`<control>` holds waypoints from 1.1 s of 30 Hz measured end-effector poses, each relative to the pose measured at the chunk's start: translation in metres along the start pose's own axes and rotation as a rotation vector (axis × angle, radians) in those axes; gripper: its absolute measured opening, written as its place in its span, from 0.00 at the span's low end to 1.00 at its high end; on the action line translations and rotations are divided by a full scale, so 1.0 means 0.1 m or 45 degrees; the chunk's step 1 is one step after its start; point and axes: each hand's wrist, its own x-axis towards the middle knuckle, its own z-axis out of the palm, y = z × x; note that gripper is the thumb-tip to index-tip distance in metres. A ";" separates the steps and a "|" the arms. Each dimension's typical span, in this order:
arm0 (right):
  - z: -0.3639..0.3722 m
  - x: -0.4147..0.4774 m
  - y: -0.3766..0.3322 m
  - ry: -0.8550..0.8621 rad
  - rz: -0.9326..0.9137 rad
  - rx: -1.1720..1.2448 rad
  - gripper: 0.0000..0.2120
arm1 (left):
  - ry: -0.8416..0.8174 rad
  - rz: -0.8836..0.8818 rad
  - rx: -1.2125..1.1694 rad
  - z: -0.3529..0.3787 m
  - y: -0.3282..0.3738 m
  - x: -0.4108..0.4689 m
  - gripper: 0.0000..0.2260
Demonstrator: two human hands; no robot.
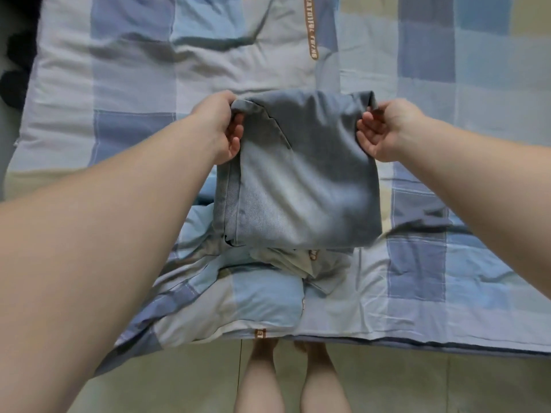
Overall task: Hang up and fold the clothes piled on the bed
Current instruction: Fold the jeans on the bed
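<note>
A folded light blue denim garment [298, 180], a thick rectangle of several layers with a stitched seam running down its left side, sits in the middle of the view over a padded checked quilt [417, 84] of blue, white and beige squares that covers the bed. The left hand [220, 126] grips the far left corner of the denim garment, thumb on top and fingers curled under the edge. The right hand [384, 129] holds the far right corner in the same way, fingers wrapped round the rolled edge. Both bare forearms reach forward from the lower corners of the view. The near edge of the denim garment lies over a rumpled ridge of the quilt, though from this angle I cannot tell whether it rests there or hangs just above. A bit of crumpled pale cloth [286, 260] shows just beneath that near edge; it may be another piece of clothing or only a fold of the bedding. An orange-brown label strip [311, 28] with pale lettering runs along the quilt beyond the hands. At the far left edge a dark object [15, 70] is partly in view. Below the bed's edge, two bare legs [259, 380] stand on a pale tiled floor [179, 383].
</note>
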 end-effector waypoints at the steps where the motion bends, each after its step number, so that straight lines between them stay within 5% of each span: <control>1: 0.03 0.10 0.02 -0.048 -0.016 -0.055 0.11 | 0.011 0.046 0.007 0.06 -0.01 0.09 0.09; 4: 0.08 0.34 0.23 -0.156 -0.119 -0.439 0.06 | 0.039 0.293 0.222 0.17 -0.23 0.36 0.10; 8: -0.13 0.61 0.72 -0.203 -0.390 -0.894 0.21 | 0.185 0.842 1.246 0.08 -0.81 0.51 0.30; 10: -0.32 0.66 0.92 -0.280 -0.389 -1.054 0.28 | 0.331 0.936 1.467 -0.01 -1.03 0.51 0.39; 14: -0.60 0.70 1.18 -0.385 -0.116 -0.885 0.25 | 0.465 0.393 0.883 -0.14 -1.30 0.55 0.53; 16: -0.62 0.72 1.22 -0.422 -0.041 -0.769 0.22 | 0.406 0.361 0.767 -0.13 -1.34 0.57 0.49; 20: -0.47 0.79 1.15 -0.441 -0.038 -0.666 0.34 | 0.295 0.279 0.627 -0.12 -1.19 0.61 0.47; 29: -0.39 0.86 1.08 -0.396 0.021 -0.549 0.18 | 0.035 0.279 0.679 -0.14 -0.98 0.70 0.24; 33: -0.44 0.79 1.09 -0.399 0.031 -0.536 0.16 | -0.006 0.049 0.651 -0.15 -0.95 0.64 0.31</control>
